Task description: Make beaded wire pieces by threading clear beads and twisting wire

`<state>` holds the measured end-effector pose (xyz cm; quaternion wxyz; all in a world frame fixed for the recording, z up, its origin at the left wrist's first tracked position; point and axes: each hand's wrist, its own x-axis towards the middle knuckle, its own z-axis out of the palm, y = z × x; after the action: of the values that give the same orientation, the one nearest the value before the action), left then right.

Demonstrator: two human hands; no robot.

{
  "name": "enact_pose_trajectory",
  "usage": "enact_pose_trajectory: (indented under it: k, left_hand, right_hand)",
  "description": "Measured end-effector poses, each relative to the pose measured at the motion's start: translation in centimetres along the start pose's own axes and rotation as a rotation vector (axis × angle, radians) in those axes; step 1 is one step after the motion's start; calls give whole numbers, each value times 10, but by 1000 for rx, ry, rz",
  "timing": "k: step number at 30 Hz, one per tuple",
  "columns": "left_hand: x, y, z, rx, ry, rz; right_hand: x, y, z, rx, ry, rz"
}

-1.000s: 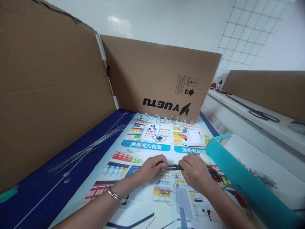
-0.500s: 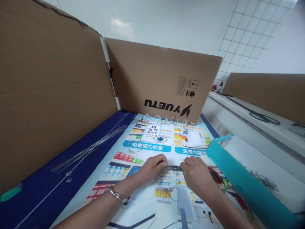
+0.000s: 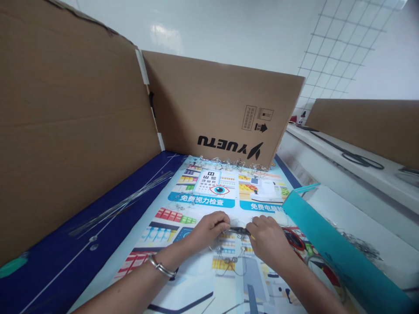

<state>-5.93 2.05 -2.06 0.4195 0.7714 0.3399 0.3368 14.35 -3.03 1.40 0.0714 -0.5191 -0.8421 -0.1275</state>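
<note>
My right hand (image 3: 268, 237) is wrapped round the handles of small pliers (image 3: 238, 230), whose dark jaws point left. The tips of the pliers meet the pinched fingers of my left hand (image 3: 212, 227); thin wire is at those fingers, though its held end is too small to make out. Below the pliers, a loop of thin wire with small clear pieces (image 3: 231, 260) hangs or lies over the printed sheet (image 3: 196, 279).
A teal box (image 3: 343, 248) with a pile of wire pieces (image 3: 360, 245) stands at the right. Cardboard panels (image 3: 222, 104) rise at the back and left. Long wires (image 3: 131, 198) lie on the blue surface at left. Wire pieces (image 3: 229, 164) line the back panel's foot.
My right hand has shifted very slightly left with the pliers. My left hand has hardly moved, and the wire loop near the pliers looks a little different.
</note>
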Motion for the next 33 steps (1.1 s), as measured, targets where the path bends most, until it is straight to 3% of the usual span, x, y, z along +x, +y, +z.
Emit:
enact_pose_trajectory:
  k: [18, 33]
  left_hand:
    - [1, -3, -2, 31, -58, 73]
    - [0, -4, -2, 63, -66, 100]
  right_hand:
    - [0, 1, -5, 112, -197, 78]
    - [1, -4, -9, 85, -229, 107]
